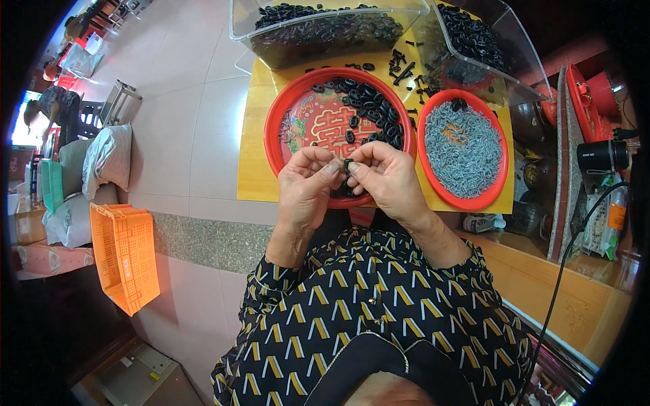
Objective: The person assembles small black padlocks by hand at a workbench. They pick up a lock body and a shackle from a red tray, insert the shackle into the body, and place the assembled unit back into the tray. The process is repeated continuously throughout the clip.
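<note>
Over the near side of a round red tray [271,125], my two hands meet fingertip to fingertip. My right hand [391,177] pinches a small black plastic part [348,165] between thumb and forefinger. Close against it, my left hand [306,184] is closed in a pinch; what its fingertips hold is too small to make out. Many oval black plastic pieces [371,103] lie in the tray's far and right part, over a red and gold pattern. To the right, an oval red tray [504,162] holds a heap of small grey screws [463,152].
Two clear plastic bins [325,42] [467,40] full of black parts stand at the table's far side. Loose black pieces [404,73] lie on the yellow tabletop [254,162]. An orange crate [125,257] sits on the floor at left. A black cable [565,271] hangs at right.
</note>
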Tool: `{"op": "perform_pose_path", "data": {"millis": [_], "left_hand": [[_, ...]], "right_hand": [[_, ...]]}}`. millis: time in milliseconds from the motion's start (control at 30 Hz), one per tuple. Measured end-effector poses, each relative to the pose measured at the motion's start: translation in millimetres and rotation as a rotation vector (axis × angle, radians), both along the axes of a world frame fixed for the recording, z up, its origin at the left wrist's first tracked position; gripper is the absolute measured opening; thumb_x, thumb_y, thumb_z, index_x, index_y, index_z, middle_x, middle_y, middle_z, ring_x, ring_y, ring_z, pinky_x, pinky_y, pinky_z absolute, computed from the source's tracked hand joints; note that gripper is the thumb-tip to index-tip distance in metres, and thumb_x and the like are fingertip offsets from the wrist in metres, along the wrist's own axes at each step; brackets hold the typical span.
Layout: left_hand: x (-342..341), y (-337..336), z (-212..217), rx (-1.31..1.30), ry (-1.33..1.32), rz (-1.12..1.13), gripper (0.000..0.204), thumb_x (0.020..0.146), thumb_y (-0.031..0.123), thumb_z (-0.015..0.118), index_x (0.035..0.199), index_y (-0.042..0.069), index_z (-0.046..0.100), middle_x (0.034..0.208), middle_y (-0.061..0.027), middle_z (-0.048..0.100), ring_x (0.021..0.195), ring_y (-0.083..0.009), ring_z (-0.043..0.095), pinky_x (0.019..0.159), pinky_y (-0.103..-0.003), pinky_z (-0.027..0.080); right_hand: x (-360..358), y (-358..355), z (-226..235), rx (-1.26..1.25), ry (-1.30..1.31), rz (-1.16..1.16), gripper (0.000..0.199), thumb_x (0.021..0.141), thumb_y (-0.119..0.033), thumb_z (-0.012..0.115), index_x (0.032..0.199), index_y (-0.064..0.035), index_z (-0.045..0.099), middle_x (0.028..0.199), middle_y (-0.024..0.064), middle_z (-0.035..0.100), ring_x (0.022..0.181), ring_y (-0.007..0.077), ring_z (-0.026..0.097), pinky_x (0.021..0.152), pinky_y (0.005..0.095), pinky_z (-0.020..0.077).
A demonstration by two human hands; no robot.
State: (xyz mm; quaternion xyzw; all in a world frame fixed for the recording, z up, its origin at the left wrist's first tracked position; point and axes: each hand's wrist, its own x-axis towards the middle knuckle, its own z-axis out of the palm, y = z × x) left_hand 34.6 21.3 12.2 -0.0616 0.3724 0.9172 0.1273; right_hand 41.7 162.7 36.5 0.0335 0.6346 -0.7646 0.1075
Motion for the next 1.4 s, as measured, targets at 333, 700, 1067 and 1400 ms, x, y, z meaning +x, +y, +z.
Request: {"op": "perform_pose_path", "data": {"millis": [333, 700, 1067, 1400], "left_hand": [[3, 1, -3, -0.092, 0.069, 0.032, 0.014, 0.075, -0.003, 0.061, 0.087, 0.000, 0.053, 0.079, -0.0056, 0.059, 0.071, -0.0109, 0.057, 0.062, -0.021, 0.047], [9, 5, -7, -0.455, 0.305, 0.072, 0.007, 0.077, -0.002, 0.057, 0.083, -0.001, 0.053, 0.076, -0.0008, 0.055, 0.068, -0.0056, 0.051, 0.061, -0.018, 0.042], [-10, 15, 0, -0.545, 0.289, -0.044, 0.007, 0.081, 0.004, 0.055, 0.085, -0.002, 0.055, 0.075, -0.0021, 0.056, 0.068, -0.0078, 0.053, 0.061, -0.021, 0.043], [-59, 31, -10, -1.731, 0.942, -0.058, 0.015, 0.064, 0.008, 0.062, 0.073, -0.001, 0.056, 0.079, -0.0161, 0.051, 0.077, -0.0315, 0.050, 0.067, -0.040, 0.041]], "right_hand": [[2, -3, 3, 0.120, 0.016, -0.004, 0.008, 0.078, -0.003, 0.056, 0.083, 0.0023, 0.054, 0.072, 0.0028, 0.057, 0.063, 0.0067, 0.055, 0.055, 0.0209, 0.0460], [5, 1, -3, 0.175, 0.031, 0.019, 0.007, 0.078, -0.003, 0.057, 0.082, 0.0007, 0.053, 0.071, 0.0016, 0.055, 0.058, 0.0055, 0.056, 0.048, 0.0182, 0.0479], [-4, 15, -2, 0.012, -0.043, -0.041, 0.006, 0.079, -0.004, 0.055, 0.081, 0.0013, 0.053, 0.069, 0.0046, 0.057, 0.056, 0.0081, 0.055, 0.046, 0.0193, 0.0455], [-8, 38, -16, -0.061, -0.025, -0.142, 0.007, 0.078, -0.003, 0.054, 0.084, 0.0009, 0.052, 0.071, 0.0036, 0.055, 0.057, 0.0082, 0.054, 0.048, 0.0190, 0.0449]]}}
